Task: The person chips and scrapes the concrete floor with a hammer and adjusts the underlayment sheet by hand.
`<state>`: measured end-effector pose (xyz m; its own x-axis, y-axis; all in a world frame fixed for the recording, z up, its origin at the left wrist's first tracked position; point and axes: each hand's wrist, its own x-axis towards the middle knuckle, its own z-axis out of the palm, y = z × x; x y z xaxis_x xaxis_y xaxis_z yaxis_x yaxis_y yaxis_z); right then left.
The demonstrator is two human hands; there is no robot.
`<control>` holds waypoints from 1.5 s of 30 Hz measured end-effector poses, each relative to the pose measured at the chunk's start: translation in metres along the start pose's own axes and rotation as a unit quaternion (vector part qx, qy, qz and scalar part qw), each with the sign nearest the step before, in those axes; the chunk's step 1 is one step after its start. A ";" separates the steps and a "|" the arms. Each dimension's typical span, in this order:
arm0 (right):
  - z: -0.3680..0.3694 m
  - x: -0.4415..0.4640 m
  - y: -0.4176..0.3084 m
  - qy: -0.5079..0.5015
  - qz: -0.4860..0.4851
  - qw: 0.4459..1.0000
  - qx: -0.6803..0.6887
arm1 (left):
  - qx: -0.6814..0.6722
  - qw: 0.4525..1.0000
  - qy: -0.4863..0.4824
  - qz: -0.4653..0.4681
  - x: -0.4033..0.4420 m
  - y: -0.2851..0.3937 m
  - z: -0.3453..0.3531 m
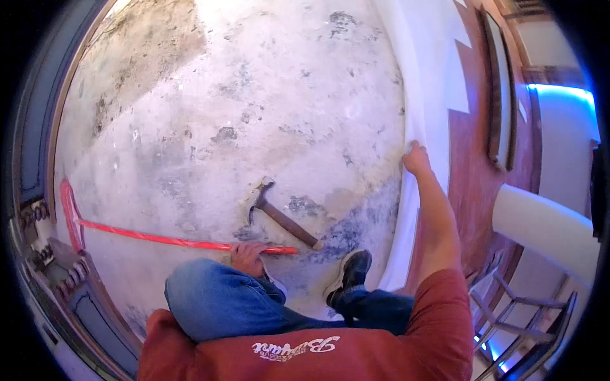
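Note:
My right hand (pixel 417 159) is closed on the edge of a white sheet (pixel 427 76) that runs along the right side of the bare, blotchy floor. Low in front of my left knee, my left hand (pixel 248 258) is wrapped around the near end of a long red handle (pixel 159 240). That handle stretches left to a red crosspiece (pixel 72 213), whose exact kind I cannot make out. Between my two hands a claw hammer (pixel 284 221) lies on the floor, its dark wooden handle pointing toward my shoe. The left forearm is mostly hidden behind my bent knee.
Past the sheet's stepped edge is a reddish-brown floor (pixel 469 152) with a long framed panel (pixel 500 92). A white cylinder-like piece (pixel 540 222) and a metal-framed stand (pixel 518 311) are at right. Dark panelled woodwork (pixel 47 120) lines the left. My shoe (pixel 352 273) is near the hammer.

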<state>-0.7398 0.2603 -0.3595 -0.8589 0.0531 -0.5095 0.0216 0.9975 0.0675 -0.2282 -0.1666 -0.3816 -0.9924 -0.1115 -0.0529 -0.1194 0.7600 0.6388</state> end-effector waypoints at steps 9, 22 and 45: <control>-0.008 0.025 0.029 0.028 -0.116 0.993 0.000 | 0.057 0.998 -0.032 0.009 0.009 0.002 -0.003; -0.030 0.101 0.016 -0.212 -0.177 0.942 -0.193 | 0.109 0.993 -0.038 0.000 -0.013 0.046 -0.108; 0.107 0.248 0.093 -0.129 -0.457 0.858 -0.195 | 0.032 0.920 0.036 -0.390 0.069 0.148 -0.135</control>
<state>-0.8965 0.3710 -0.5712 -0.2818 -0.6847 -0.6722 -0.8169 0.5386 -0.2063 -0.3106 -0.1488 -0.1873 -0.5996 -0.6789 -0.4238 -0.7980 0.4669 0.3810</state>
